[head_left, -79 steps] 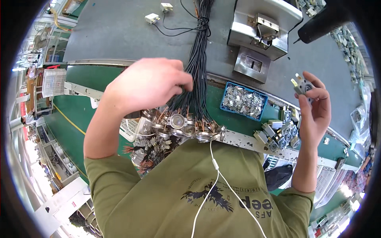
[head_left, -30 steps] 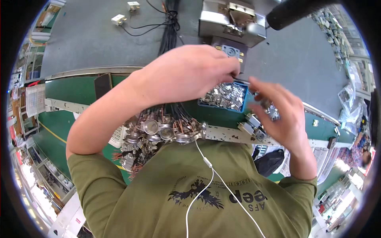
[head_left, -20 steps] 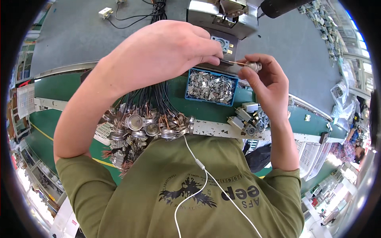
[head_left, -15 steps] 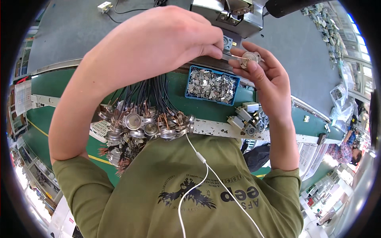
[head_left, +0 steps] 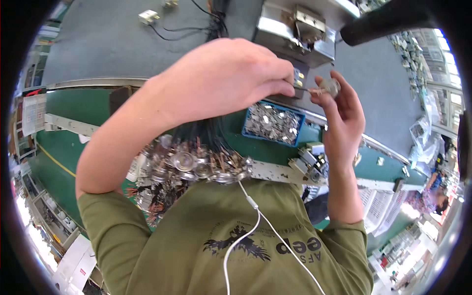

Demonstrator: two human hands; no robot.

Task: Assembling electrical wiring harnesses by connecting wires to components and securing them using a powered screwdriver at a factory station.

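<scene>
While pinching wire (head_left: 303, 89) in left grip (head_left: 236, 76), holding cap (head_left: 333, 87) in right grip (head_left: 343, 114), above near edge of counter (head_left: 376, 93). Probably light, rigid, slick; best taken by rim, without tugging on thin wire.

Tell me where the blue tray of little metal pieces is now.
In the head view, the blue tray lies just right of centre, below the left hand and left of the right hand, with grey parts to its lower right.
</scene>
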